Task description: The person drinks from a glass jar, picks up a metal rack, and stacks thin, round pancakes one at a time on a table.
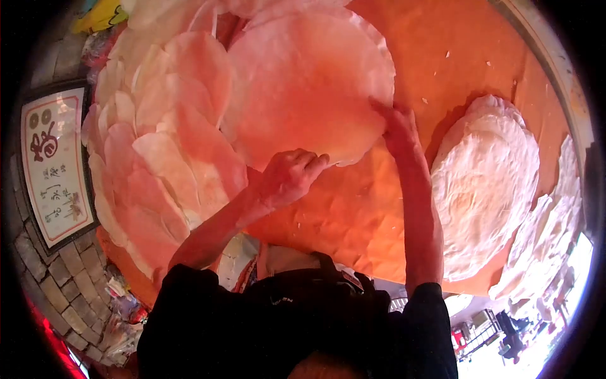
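A large, thin, round flatbread (309,82) lies in front of me, its left side against a heap of similar sheets. The fingers of my left hand (293,177) are curled and pinch its near edge. At its right edge is my right hand (399,129), closed on the rim with a finger over the top surface; its thumb is hard to make out. Overlapping thin flatbreads (170,126) fill the left side. To the right of my right forearm sits a round stack of paler, wrinkled flatbreads (486,189).
An orange cover (353,221) lies on the table, with small crumbs at the upper right. More pale sheets (546,234) lie at the far right edge. On the left, a framed sign (57,164) with written characters stands by a brick surface (66,284). A yellow item (100,16) is at the upper left.
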`<state>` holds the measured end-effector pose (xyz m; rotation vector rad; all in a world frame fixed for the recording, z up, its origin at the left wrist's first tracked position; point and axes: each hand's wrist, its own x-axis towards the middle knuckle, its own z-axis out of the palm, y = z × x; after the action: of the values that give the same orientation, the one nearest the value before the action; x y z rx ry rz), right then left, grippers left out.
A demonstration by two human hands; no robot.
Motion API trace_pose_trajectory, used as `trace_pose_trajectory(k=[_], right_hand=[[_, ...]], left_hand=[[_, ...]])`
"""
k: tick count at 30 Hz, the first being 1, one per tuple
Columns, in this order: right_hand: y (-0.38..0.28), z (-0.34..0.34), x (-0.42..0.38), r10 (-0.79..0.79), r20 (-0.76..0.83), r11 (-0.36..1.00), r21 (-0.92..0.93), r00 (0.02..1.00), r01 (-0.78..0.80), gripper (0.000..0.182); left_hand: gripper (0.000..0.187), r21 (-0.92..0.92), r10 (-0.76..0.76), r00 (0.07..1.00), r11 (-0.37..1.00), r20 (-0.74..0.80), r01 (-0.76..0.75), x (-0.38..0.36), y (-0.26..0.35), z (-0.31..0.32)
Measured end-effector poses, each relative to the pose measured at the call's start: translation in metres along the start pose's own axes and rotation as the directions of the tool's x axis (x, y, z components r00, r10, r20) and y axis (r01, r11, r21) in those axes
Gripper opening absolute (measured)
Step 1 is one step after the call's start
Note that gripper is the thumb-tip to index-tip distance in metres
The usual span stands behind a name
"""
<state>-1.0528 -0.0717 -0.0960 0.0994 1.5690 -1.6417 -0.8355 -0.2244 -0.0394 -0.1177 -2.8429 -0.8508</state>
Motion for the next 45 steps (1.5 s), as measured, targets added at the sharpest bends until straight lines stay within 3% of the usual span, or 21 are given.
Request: trace_pose_trajectory(k=[2, 5, 7, 10, 11, 12, 14, 17, 20, 23, 25, 27, 28, 29, 32, 36, 38, 40, 42, 43, 45], right_hand=[[0.005, 0.009, -0.008, -0.235, 0.039, 0.972, 0.024, 0.971, 0.235, 0.046], [-0.038, 0.016, -0.045, -0.075, 0.001, 0.990, 0.121, 0.997, 0.074, 0.047], [-0.032, 0.007, -0.045, 0.032, 0.238, 0.838, 0.523, 0.971, -0.156, 0.046], [-0.022, 0.004, -0.052, 0.066, 0.284, 0.638, 0.725, 0.957, -0.259, 0.041], [-0.009, 0.000, -0.047, 0.071, 0.255, 0.701, 0.675, 0.964, -0.230, 0.039], [0.011, -0.003, -0.033, 0.044, 0.156, 0.908, 0.405, 0.987, -0.104, 0.038], [0.034, -0.004, -0.008, -0.144, 0.039, 0.984, -0.102, 0.989, 0.147, 0.037], [-0.037, -0.020, -0.058, -0.617, -0.019, 0.777, -0.172, 0.787, 0.605, 0.019], [-0.145, -0.100, -0.148, -0.825, 0.110, 0.292, -0.756, 0.554, 0.585, 0.022], [-0.204, -0.180, -0.229, -0.926, 0.088, 0.306, -0.398, 0.368, 0.865, 0.022], [-0.248, -0.199, -0.317, -0.822, 0.330, 0.187, -0.613, 0.464, 0.768, 0.021], [-0.248, -0.167, -0.358, -0.854, 0.064, 0.012, -0.990, 0.516, 0.142, 0.022], [-0.248, -0.151, -0.379, -0.846, -0.071, -0.047, -0.977, 0.528, -0.207, 0.023], [-0.224, -0.163, -0.373, -0.884, -0.016, -0.161, -0.928, 0.468, -0.336, 0.023], [-0.135, -0.239, -0.341, -0.806, 0.130, -0.425, -0.806, 0.577, -0.413, 0.013], [0.051, -0.266, -0.290, -0.630, -0.204, -0.031, -0.958, 0.749, -0.286, 0.045], [0.092, -0.238, -0.303, -0.617, -0.224, 0.209, -0.971, 0.755, -0.118, 0.067], [0.090, -0.209, -0.319, -0.567, -0.317, 0.248, -0.946, 0.760, -0.209, 0.082], [0.108, -0.205, -0.332, -0.624, -0.297, 0.291, -0.947, 0.722, -0.138, 0.073], [0.108, -0.197, -0.339, -0.624, -0.325, 0.328, -0.934, 0.710, -0.139, 0.067], [0.100, -0.176, -0.350, -0.620, -0.348, 0.394, -0.913, 0.703, -0.106, 0.054]], left_hand=[[0.023, -0.097, -0.012, 0.998, 0.995, -0.069, 0.005, 0.000, 0.007, -0.003], [0.019, -0.118, -0.087, 0.984, 0.991, -0.156, 0.069, 0.000, 0.019, -0.029], [0.016, -0.260, -0.247, 0.964, 0.941, -0.095, 0.215, -0.006, 0.030, -0.042], [0.013, -0.379, -0.324, 0.944, 0.884, -0.069, 0.275, -0.017, 0.038, -0.052], [0.013, -0.448, -0.351, 0.934, 0.847, -0.071, 0.284, -0.024, 0.037, -0.053], [0.013, -0.521, -0.381, 0.922, 0.800, -0.059, 0.297, -0.032, 0.039, -0.055], [0.018, -0.610, -0.474, 0.875, 0.723, -0.096, 0.325, -0.047, 0.038, -0.073], [0.035, -0.764, -0.550, 0.815, 0.601, -0.181, 0.235, -0.072, 0.013, -0.101], [0.043, -0.774, -0.586, 0.773, 0.598, -0.245, 0.208, -0.059, 0.019, -0.141], [0.043, -0.741, -0.569, 0.800, 0.617, -0.190, 0.263, -0.029, 0.040, -0.144], [0.044, -0.685, -0.544, 0.822, 0.665, -0.170, 0.298, -0.009, 0.047, -0.141], [0.045, -0.615, -0.507, 0.854, 0.712, -0.117, 0.339, 0.019, 0.060, -0.141], [0.045, -0.580, -0.468, 0.877, 0.745, -0.105, 0.329, 0.038, 0.073, -0.141], [0.046, -0.539, -0.435, 0.896, 0.778, -0.090, 0.323, 0.059, 0.091, -0.139], [0.045, -0.379, -0.286, 0.956, 0.894, -0.073, 0.238, 0.118, 0.152, -0.133], [0.038, -0.622, -0.085, 0.983, 0.782, -0.162, -0.035, 0.195, 0.239, -0.103], [0.032, -0.782, -0.101, 0.972, 0.614, -0.212, -0.107, 0.224, 0.265, -0.091], [0.028, -0.904, -0.123, 0.974, 0.409, -0.192, -0.127, 0.247, 0.264, -0.083], [0.025, -0.962, -0.139, 0.981, 0.255, -0.135, -0.097, 0.258, 0.245, -0.074], [0.024, -0.909, -0.105, 0.978, 0.397, -0.182, -0.127, 0.250, 0.236, -0.057], [0.022, -0.949, -0.195, 0.981, 0.306, 0.013, 0.074, 0.233, 0.209, -0.001]])
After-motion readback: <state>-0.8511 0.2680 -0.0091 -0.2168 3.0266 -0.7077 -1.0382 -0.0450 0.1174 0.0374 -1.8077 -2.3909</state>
